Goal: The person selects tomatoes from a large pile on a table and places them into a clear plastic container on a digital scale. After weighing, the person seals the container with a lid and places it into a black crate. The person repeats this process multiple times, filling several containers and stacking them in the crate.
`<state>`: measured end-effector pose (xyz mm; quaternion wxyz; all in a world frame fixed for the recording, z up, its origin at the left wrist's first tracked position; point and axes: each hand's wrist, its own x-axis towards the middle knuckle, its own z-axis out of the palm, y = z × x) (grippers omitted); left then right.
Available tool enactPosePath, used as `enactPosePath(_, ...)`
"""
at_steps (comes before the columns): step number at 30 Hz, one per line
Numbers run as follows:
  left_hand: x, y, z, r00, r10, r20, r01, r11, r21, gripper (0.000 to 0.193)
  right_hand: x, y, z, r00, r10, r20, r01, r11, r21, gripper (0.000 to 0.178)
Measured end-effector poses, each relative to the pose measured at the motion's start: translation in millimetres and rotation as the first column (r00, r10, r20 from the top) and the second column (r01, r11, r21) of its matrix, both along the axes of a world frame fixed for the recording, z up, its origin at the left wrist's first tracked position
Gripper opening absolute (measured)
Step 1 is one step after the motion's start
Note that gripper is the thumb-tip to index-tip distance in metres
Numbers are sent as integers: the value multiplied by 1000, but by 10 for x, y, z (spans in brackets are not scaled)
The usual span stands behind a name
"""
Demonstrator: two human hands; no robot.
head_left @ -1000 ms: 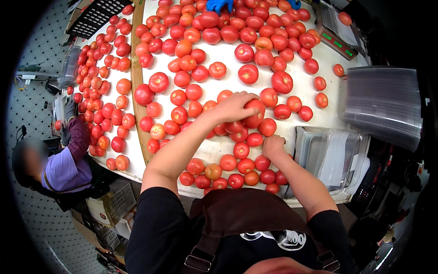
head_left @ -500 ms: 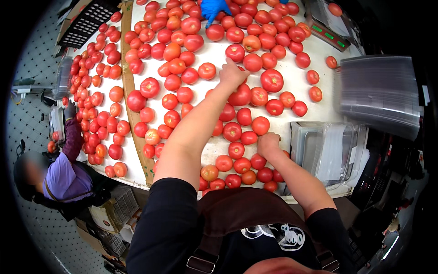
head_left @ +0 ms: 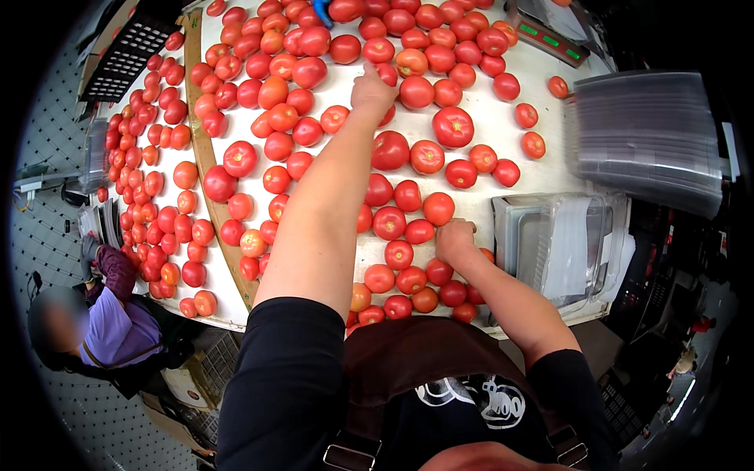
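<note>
Many tomatoes across white table; brown dividing strip; dotted floor.

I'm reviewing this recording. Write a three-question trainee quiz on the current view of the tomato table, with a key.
1. True or false: the left hand reaches farther across the table than the right hand.

2. What colour is the glove by the far tomatoes?
A. Yellow
B. Blue
C. White

3. Fill in the side: the strip on the table runs to the ____ of both hands.

Key: 1. True; 2. B; 3. left.
</note>
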<state>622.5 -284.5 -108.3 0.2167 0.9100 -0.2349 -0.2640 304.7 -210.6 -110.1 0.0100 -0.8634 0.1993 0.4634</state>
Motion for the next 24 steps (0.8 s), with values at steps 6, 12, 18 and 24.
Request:
enactPosePath(6,119,504,-16,427,-31,-904,-576,761,-298,68,36,32,62,999,-5,-36,5,1000,0,31)
enactPosePath(12,-863,1276,512,-50,-442,-896,-799,556,-230,64,26,16,96,1000,-6,1,6,1000,15,31)
enactPosePath(18,-2152,2402,671,-115,-420,-900,-798,579,-168,67,-113,7,35,986,-34,161,37,999,-16,31)
enactPosePath(24,-3059,3349,862,-235,-171,-957,-818,566,99,68,-489,194,728,795,-506,336,306,812,498,52)
